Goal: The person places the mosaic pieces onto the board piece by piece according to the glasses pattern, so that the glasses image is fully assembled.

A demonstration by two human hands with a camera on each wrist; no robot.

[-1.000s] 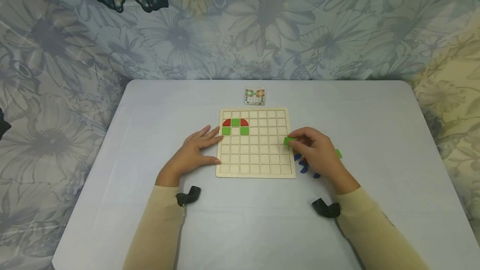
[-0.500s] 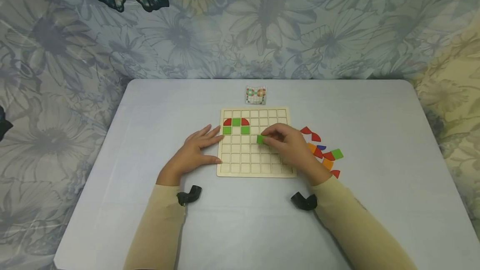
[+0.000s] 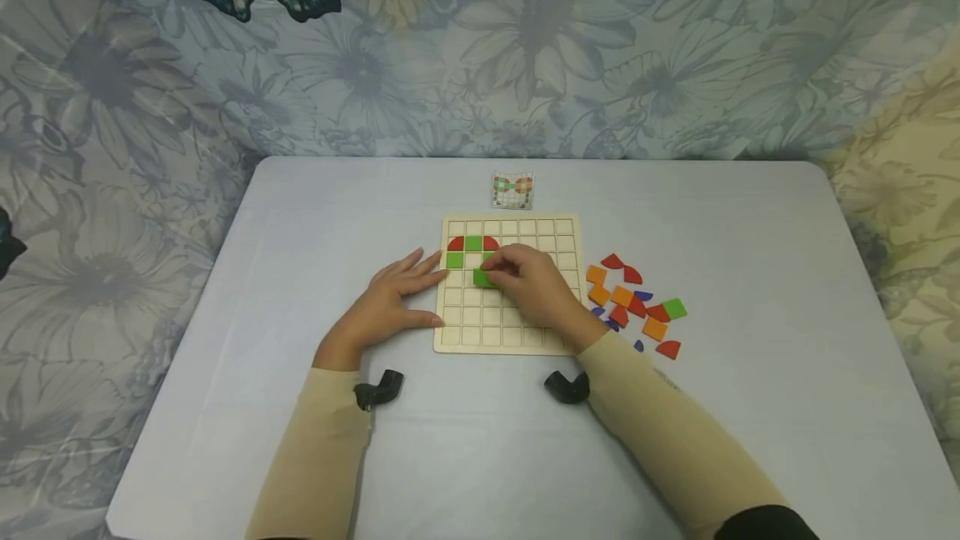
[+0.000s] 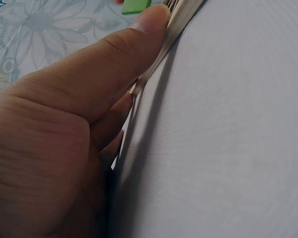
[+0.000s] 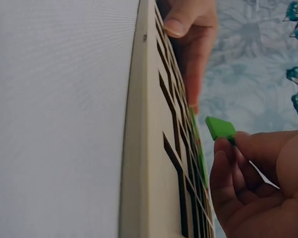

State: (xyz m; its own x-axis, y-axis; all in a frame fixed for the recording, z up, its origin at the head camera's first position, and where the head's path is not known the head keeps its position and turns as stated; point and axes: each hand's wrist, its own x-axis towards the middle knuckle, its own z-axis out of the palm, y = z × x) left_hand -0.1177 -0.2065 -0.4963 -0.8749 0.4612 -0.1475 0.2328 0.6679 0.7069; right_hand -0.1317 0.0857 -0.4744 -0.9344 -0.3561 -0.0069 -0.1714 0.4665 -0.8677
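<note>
My right hand (image 3: 534, 283) pinches a green square tile (image 5: 220, 128) between thumb and fingers, held just above the wooden grid board (image 3: 510, 340). In the right wrist view the tile is apart from the board's surface. On the board's upper left lie a red quarter-round tile (image 3: 456, 244), a green square (image 3: 473, 243) and another red quarter-round tile (image 3: 491, 244). Below them sits a green square (image 3: 454, 260); one more is mostly hidden by the right fingers. My left hand (image 3: 390, 304) rests at the board's left edge, fingers spread, thumb (image 4: 151, 22) touching the rim.
Right of the board lie loose pieces: orange squares (image 3: 655, 329), red quarter-rounds (image 3: 668, 349), small blue pieces (image 3: 643, 296) and a green square (image 3: 675, 308). A small pattern card (image 3: 513, 190) lies behind the board on the white table (image 3: 337, 198).
My right hand has carried the green square tile leftward from the board's right edge to its left-middle cells, uncovering the loose pieces. The left hand has stayed at the board's edge.
</note>
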